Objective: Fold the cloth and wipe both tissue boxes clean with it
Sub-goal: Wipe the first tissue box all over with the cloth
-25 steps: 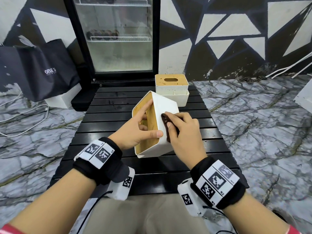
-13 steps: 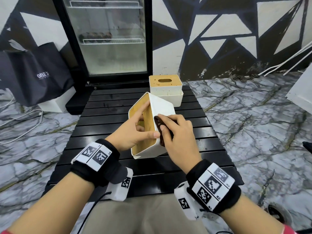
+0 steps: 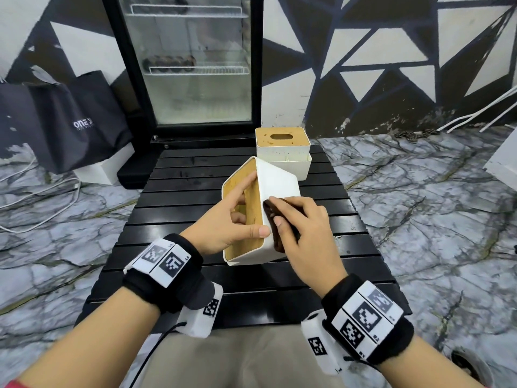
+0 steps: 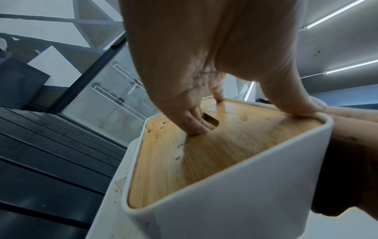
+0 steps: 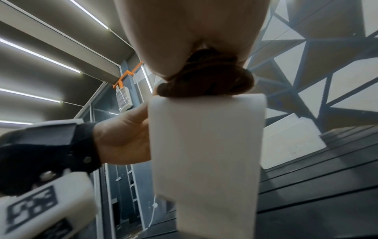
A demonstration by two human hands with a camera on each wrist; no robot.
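A white tissue box (image 3: 275,182) with a wooden lid stands tipped on its side on the black slatted table (image 3: 179,191), lid facing left. My left hand (image 3: 235,219) grips it: fingers hook into the lid's slot (image 4: 210,121), thumb lies along the lid's near edge. My right hand (image 3: 305,228) holds a folded dark brown cloth (image 3: 275,219) and presses it against the box's white upper face (image 5: 204,137). A second white box (image 3: 282,148) with a wooden lid stands upright behind, at the table's far end.
A glass-door fridge (image 3: 193,65) stands behind the table. A black bag (image 3: 61,119) leans at the left on a white block. White cables (image 3: 33,191) trail on the marble floor. My lap sits against the table's near edge.
The cloth and my right hand have slid slightly toward me along the box's white face. My left hand keeps the same grip; the camera view shifted a little.
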